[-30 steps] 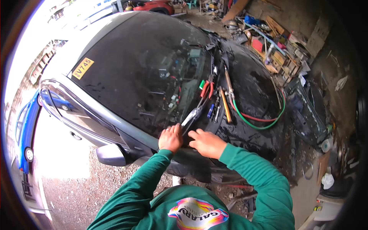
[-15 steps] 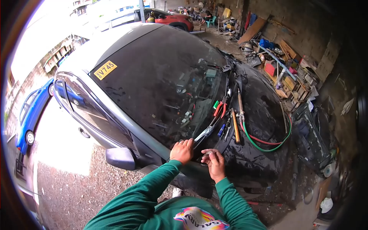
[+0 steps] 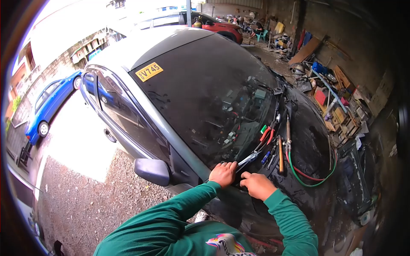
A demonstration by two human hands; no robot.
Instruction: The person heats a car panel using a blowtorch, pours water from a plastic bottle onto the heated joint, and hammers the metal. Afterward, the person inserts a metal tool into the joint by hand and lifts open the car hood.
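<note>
My left hand (image 3: 223, 174) rests at the lower corner of the windshield (image 3: 205, 89), its fingers curled by the end of some shiny metal pliers (image 3: 249, 159); what it grips cannot be made out. Just right of it, my right hand (image 3: 259, 186) is closed near the fender edge, palm down, with its fingertips toward the left hand and anything in them hidden. Beyond the hands lie red-handled pliers (image 3: 267, 135), a blue screwdriver (image 3: 265, 157), a hammer with a wooden handle (image 3: 280, 154) and a torch (image 3: 288, 130) with red and green hoses (image 3: 304, 183).
The side mirror (image 3: 152, 171) sticks out left of my arms. A blue car (image 3: 53, 104) stands at the left and a red vehicle (image 3: 222, 29) behind. Scrap and wood (image 3: 337, 96) are piled at the right, beside a black car part (image 3: 354, 175). A person (image 3: 259, 29) sits far back.
The view has swung left, so the car and both hands appear farther right. My right hand turned up half a second ago, showing a small item at its fingers, and is now palm down again.
</note>
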